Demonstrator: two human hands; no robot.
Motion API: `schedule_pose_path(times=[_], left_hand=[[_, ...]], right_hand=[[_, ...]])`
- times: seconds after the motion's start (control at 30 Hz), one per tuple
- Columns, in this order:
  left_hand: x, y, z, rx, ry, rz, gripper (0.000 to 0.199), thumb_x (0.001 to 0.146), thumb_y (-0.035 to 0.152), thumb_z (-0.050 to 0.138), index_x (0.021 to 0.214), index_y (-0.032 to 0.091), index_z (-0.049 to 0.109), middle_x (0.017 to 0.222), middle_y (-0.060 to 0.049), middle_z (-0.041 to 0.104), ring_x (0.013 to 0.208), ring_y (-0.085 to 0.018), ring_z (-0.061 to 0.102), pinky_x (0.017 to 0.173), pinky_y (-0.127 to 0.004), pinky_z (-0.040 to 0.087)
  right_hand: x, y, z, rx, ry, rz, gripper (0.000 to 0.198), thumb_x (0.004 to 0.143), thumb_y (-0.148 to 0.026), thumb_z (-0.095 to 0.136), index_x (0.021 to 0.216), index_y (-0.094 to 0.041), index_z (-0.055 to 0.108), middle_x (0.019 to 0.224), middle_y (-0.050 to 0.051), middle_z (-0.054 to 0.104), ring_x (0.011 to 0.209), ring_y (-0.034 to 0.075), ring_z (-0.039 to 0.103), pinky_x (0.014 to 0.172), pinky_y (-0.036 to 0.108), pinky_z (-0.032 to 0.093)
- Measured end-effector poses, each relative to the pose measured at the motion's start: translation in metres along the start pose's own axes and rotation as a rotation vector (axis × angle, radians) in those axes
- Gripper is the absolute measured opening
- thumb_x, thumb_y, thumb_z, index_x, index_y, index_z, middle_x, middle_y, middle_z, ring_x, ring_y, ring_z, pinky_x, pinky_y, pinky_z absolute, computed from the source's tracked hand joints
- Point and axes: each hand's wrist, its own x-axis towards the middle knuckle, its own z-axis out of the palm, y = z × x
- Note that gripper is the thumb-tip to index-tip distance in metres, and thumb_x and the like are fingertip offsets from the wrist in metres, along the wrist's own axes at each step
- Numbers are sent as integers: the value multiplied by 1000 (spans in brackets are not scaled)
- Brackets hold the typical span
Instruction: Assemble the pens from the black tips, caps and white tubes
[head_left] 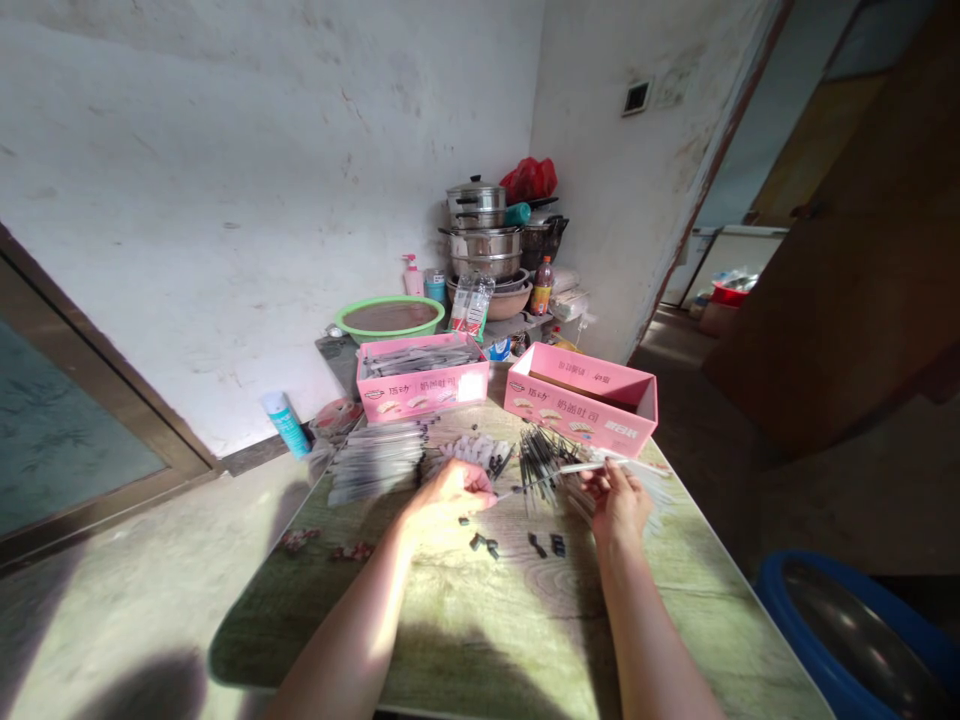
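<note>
My left hand pinches the end of a thin dark stick above the table. The stick slants up to the right and meets a narrow, whitish see-through sleeve. Fingers of my right hand are closed on that sleeve; whether the stick is inside it I cannot tell. Between my hands lies a pile of thin black sticks. Clear sleeves are spread beside my right hand. Small white pieces with dark ends lie behind my left hand. Small black pieces rest on the tabletop nearer me.
A pink box full of clear-sleeved sticks and another pink box stand at the table's far edge. A stack of filled sleeves lies left. Behind are a green basin and pots. A blue tub stands right.
</note>
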Motion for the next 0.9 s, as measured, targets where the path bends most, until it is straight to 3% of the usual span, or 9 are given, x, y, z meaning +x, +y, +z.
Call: schedule_pose_path(times=[0.23,0.5,0.67,0.8,0.9], left_hand=[[-1,3,5,-64,37,-34,21,77,38,78,76,18,71,62,0,62,55,-12,53,53,-24,38],[15,6,27,-100,241,18,31,83,47,74,79,17,71,60,1,62,55,-12,56,56,-25,46],[15,3,14,38,447,99,19,89,30,66,96,17,78,77,-5,75,70,-18,68,69,-28,54],[5,10,13,300,328,163,16,89,20,66,93,21,81,92,-4,79,85,-19,72,85,-29,54],[1,15,23,498,187,198,17,92,20,64,86,20,80,89,-4,75,86,-19,69,83,-29,51]], right_hand=[[-9,-3,8,-15,-97,46,42,61,-40,95,77,-20,62,58,-4,67,47,15,67,42,22,55],[-30,3,24,-64,-393,333,35,62,-35,95,71,-21,64,62,4,74,54,20,72,50,30,63],[-17,4,16,50,-244,320,25,68,-27,90,75,-21,66,62,0,71,56,19,73,55,27,65],[-13,5,14,76,-235,362,21,69,-24,87,75,-22,67,63,1,72,57,19,74,54,28,65],[-18,6,16,52,-296,370,24,69,-26,89,76,-21,67,64,2,73,57,19,74,53,27,64]])
